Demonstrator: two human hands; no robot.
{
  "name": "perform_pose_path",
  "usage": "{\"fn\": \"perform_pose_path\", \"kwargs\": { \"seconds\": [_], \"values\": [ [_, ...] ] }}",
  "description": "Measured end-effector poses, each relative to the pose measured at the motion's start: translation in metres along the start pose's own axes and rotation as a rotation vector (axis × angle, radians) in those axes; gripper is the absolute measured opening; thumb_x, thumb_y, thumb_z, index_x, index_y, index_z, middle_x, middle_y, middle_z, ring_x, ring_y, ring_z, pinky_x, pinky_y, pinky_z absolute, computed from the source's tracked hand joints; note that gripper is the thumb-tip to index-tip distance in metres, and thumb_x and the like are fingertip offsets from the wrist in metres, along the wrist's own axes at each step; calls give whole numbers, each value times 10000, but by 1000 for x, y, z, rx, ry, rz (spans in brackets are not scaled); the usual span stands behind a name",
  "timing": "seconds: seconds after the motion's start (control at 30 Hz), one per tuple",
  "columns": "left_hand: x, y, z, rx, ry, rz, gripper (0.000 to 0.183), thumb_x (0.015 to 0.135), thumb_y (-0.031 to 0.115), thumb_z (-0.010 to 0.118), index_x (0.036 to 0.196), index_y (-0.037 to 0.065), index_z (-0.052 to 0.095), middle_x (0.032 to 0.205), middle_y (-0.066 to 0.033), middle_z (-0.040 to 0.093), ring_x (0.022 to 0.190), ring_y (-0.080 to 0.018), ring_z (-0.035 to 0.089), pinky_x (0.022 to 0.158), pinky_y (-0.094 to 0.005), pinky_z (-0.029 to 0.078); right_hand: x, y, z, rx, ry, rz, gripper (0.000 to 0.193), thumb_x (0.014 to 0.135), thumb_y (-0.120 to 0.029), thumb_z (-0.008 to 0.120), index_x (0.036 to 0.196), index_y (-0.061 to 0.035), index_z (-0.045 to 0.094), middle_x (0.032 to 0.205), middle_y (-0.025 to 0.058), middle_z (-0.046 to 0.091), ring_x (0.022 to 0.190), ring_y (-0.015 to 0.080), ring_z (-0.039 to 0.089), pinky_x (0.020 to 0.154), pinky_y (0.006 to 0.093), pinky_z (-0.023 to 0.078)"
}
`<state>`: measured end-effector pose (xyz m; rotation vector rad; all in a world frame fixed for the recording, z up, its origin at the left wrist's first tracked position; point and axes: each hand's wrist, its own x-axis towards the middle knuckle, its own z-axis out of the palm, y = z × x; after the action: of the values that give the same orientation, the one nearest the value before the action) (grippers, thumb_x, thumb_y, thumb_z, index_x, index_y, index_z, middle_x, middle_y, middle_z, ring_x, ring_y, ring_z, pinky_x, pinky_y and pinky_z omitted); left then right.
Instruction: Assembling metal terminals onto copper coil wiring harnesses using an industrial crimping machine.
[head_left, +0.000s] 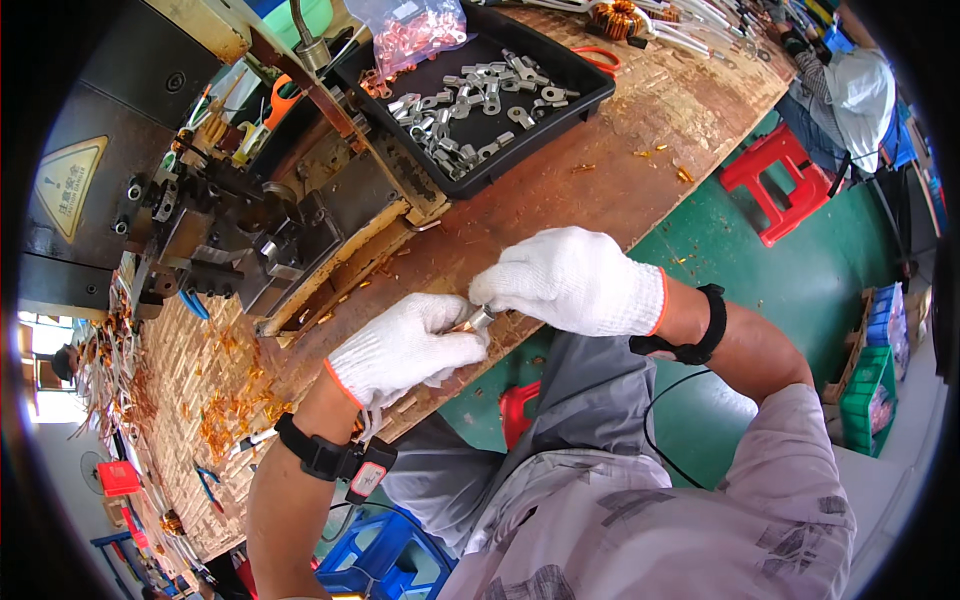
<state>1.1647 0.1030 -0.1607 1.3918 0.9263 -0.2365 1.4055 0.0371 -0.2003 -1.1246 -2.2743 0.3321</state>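
Note:
Both my hands wear white knitted gloves with orange cuffs and meet over the front edge of the wooden bench. My left hand (410, 345) is closed around a copper-coloured wire end; white lead shows below its wrist. Pinched in the fingers of my right hand (575, 282) is a silver cable lug (481, 318), which touches the copper end. Whether the wire sits inside the lug's barrel I cannot tell. Ahead, a black tray (480, 188) holds several loose silver lugs (470, 100) and a clear bag (415, 40) of copper-coloured pieces.
A crimping press (230, 220) with a yellow warning triangle stands at the left. Orange scraps (235, 415) and blue-handled pliers (208, 487) lie on the bench (600, 190). Wound copper coils (618, 18) are at the back. A red stool (778, 182) and another person are at the far right.

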Motion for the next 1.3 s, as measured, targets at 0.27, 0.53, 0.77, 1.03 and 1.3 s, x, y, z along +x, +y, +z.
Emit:
{"fn": "perform_pose_path", "kwargs": {
  "seconds": [0.27,0.53,0.77,1.03,1.3],
  "values": [
    [2,3,4,84,42,-63,192,1003,214,669,1041,27,686,778,0,635,682,-84,630,597,-264,513,-4,2,7,84,3,35,106,1018,-270,618,1064,-192,673,876,57,672,834,307,710,677,423,578],
    [0,6,6,26,68,-52,161,966,146,704,1042,4,705,843,-1,669,690,-72,647,594,-227,505,-6,-5,8,74,11,124,151,1001,-279,640,1092,-177,705,910,77,718,824,333,715,718,439,579],
    [2,2,0,87,11,-50,149,942,136,724,977,-7,704,799,-22,674,699,-85,662,590,-256,505,-6,-12,4,559,-151,440,207,993,-236,626,1123,-114,732,889,92,751,802,238,753,726,355,589],
    [1,4,2,169,39,-52,167,944,156,737,996,0,706,810,-19,676,690,-83,640,608,-255,510,-5,-13,6,809,-211,598,212,1029,-199,616,1160,-74,726,859,58,726,742,161,707,718,315,582],
    [-1,4,4,185,18,-38,194,969,193,720,990,1,699,780,-7,653,686,-75,631,619,-250,506,-8,-4,-1,778,-219,494,181,1033,-155,620,1152,-64,723,888,62,723,779,149,703,734,324,587]
  ]
}}
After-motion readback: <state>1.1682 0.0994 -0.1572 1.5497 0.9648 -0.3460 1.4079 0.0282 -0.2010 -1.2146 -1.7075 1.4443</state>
